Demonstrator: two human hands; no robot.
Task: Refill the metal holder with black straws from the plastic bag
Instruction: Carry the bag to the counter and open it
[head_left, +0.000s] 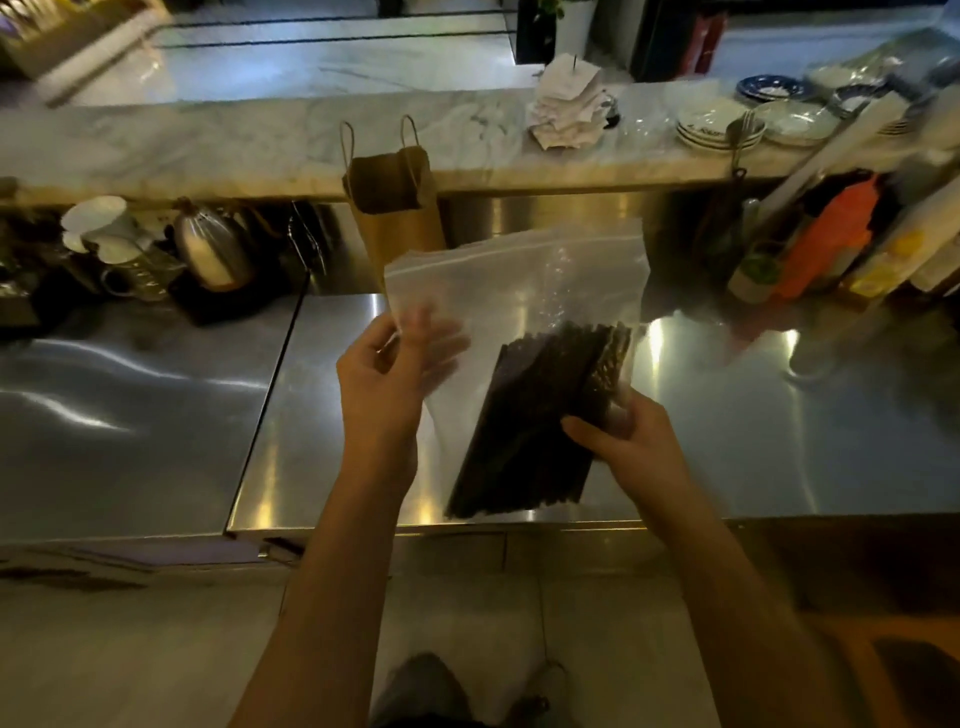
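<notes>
Right hand (631, 441) fingers clamp black straws (535, 421) through plastic bag (519, 280); left hand (387, 374) pinches the bag's left edge, above the steel counter (779, 441) front edge.

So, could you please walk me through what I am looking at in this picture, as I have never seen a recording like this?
There is no machine here: a person wears a wide-angle camera on the head, looking down at their own two bare hands over a stainless steel counter. The left hand holds one side of a clear plastic bag near its top. The right hand grips the bag around a bundle of black straws inside it. Behind stands an open brown paper bag, with a metal kettle to the left and stacked plates on the marble ledge. I cannot pick out the metal holder.
</notes>
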